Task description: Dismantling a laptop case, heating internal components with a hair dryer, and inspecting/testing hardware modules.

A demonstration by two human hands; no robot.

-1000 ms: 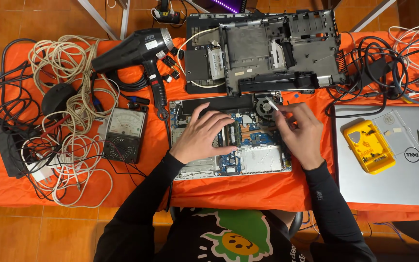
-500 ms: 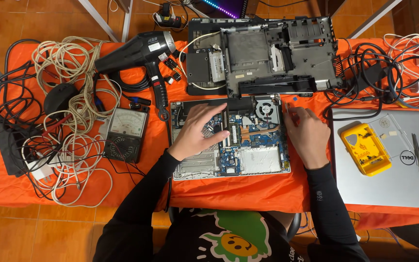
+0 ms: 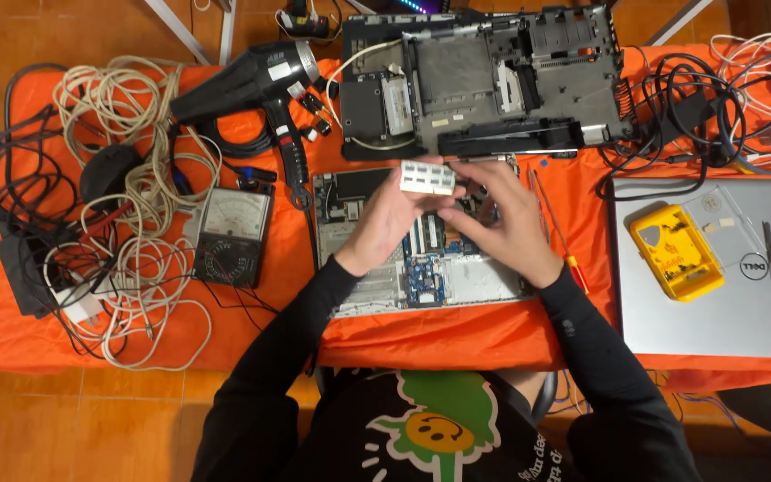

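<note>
A tangle of cream and black cables sprawls over the orange-clothed table at nine o'clock, with a square analog meter beside it and a black, glossy heat gun at eleven o'clock. At the centre lies an opened laptop base, its blue circuit board bare. The left hand hovers above it, fingers curled, pinching a small pale rectangular module at its twelve o'clock edge. The module is flat and ribbed-looking, raised off the board. Just at three o'clock of it, the right hand meets the left, fingers bent together near the module; whether it grips anything I cannot tell. A stripped grey laptop chassis sits at twelve o'clock. A thin red screwdriver lies just beside the right wrist. At three o'clock, a yellow plastic case rests on a closed silver laptop.
</note>
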